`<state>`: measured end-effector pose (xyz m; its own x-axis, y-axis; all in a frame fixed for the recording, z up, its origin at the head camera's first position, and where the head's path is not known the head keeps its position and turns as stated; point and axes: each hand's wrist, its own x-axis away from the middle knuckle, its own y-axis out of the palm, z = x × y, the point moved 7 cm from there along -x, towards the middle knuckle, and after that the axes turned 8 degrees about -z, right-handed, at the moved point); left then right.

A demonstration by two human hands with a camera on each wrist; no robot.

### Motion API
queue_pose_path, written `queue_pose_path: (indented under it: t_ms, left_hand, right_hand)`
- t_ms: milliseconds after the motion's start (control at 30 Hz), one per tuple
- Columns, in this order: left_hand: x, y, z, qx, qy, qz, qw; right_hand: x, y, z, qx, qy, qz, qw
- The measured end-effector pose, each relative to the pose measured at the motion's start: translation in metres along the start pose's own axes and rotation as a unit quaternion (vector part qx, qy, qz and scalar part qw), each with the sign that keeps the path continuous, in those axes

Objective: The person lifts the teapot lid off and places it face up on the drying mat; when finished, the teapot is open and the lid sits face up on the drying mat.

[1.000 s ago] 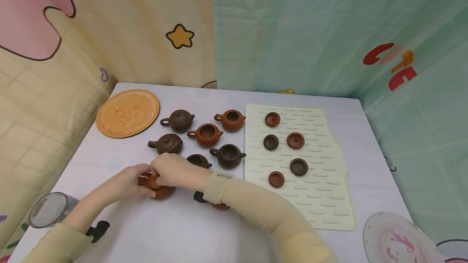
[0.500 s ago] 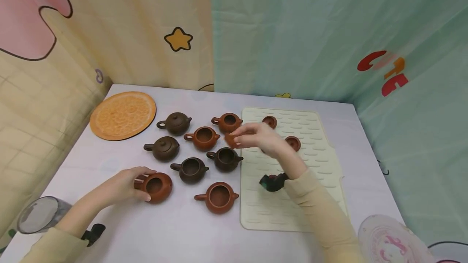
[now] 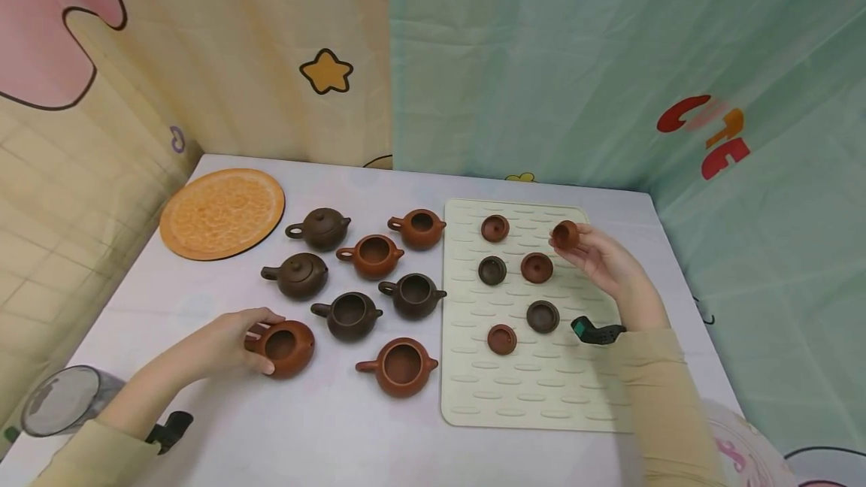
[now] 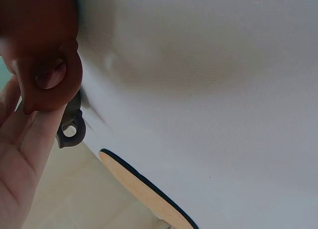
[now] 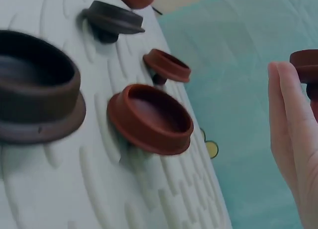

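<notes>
In the head view my left hand (image 3: 233,340) grips a reddish-brown teapot (image 3: 302,355) at its handle side, fingers and thumb around it; the teapot is lidless and rests on the table. The left wrist view has the same teapot (image 4: 37,20) close up beside my fingers (image 4: 39,144). My right hand (image 3: 612,265) pinches a reddish teapot lid (image 3: 565,234), turned up, above the far right part of the cream mat (image 3: 473,397). Several lids, such as a dark lid (image 3: 543,316) and a red lid (image 5: 149,122), lie knob down on that mat.
More lidless teapots stand mid-table, among them a red teapot (image 3: 399,368) and a dark teapot (image 3: 348,316). Two dark teapots (image 3: 298,276) wear lids. An orange round mat (image 3: 223,213) is back left, a glass (image 3: 64,400) front left, a pink-printed disc (image 3: 751,446) front right.
My right hand has lifted the lid off the teapot in my left hand and carried it right, over the mat. The left hand has stayed on the teapot.
</notes>
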<state>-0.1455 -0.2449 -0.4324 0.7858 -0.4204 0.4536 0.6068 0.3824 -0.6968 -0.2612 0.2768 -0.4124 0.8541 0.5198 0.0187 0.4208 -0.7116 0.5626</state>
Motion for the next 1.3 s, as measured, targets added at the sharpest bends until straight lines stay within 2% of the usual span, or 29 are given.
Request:
queue_pose_path:
  t_ms: [200,267,333,400,500,567,600,667,733,800,1033,1167,1300]
  left_hand:
    - [0.001,0.0,-0.001,0.009,-0.006,0.0,0.9999]
    - [0.001,0.0,-0.001,0.012,-0.006,-0.001,0.9999]
    - [0.001,0.001,-0.002,0.014,-0.008,-0.002,0.9999]
    - [0.001,0.001,-0.002,0.015,-0.01,-0.002,0.9998]
    - [0.0,0.001,-0.002,0.015,-0.008,-0.002,0.9999]
    - [0.0,0.001,-0.002,0.015,-0.004,-0.001,0.9999]
    - [0.0,0.001,-0.002,0.015,-0.003,-0.001,0.9999]
    - [0.001,0.001,-0.002,0.014,0.0,0.0,0.9999]
    - [0.001,0.001,-0.002,0.015,0.0,0.0,0.9999]
    - [0.001,0.001,-0.003,0.015,0.0,0.0,0.9999]
    - [0.001,0.002,-0.003,0.017,-0.004,0.0,0.9998]
    - [0.001,0.002,-0.004,0.019,-0.006,0.0,0.9998]
    - [0.001,0.001,-0.004,0.02,0.001,0.005,0.9998]
  right_hand:
    - [0.012,-0.026,0.006,-0.099,-0.006,0.056,0.9935]
    - [0.013,-0.033,0.009,-0.113,0.001,0.075,0.9908]
    - [0.013,-0.039,0.012,-0.095,0.013,0.095,0.9909]
    - [0.013,-0.044,0.014,-0.053,0.027,0.115,0.9916]
    - [0.014,-0.053,0.017,0.037,0.057,0.155,0.9856]
    - [0.014,-0.06,0.019,0.113,0.081,0.186,0.9726]
    - [0.015,-0.063,0.02,0.158,0.095,0.203,0.9616]
    - [0.016,-0.069,0.021,0.247,0.124,0.239,0.9309]
    - [0.016,-0.072,0.02,0.307,0.142,0.268,0.9021]
    - [0.016,-0.074,0.019,0.34,0.152,0.283,0.8836]
    - [0.013,-0.071,0.017,0.387,0.171,0.285,0.8602]
    - [0.012,-0.071,0.019,0.405,0.185,0.278,0.851]
    - [0.011,-0.072,0.021,0.407,0.187,0.277,0.85]
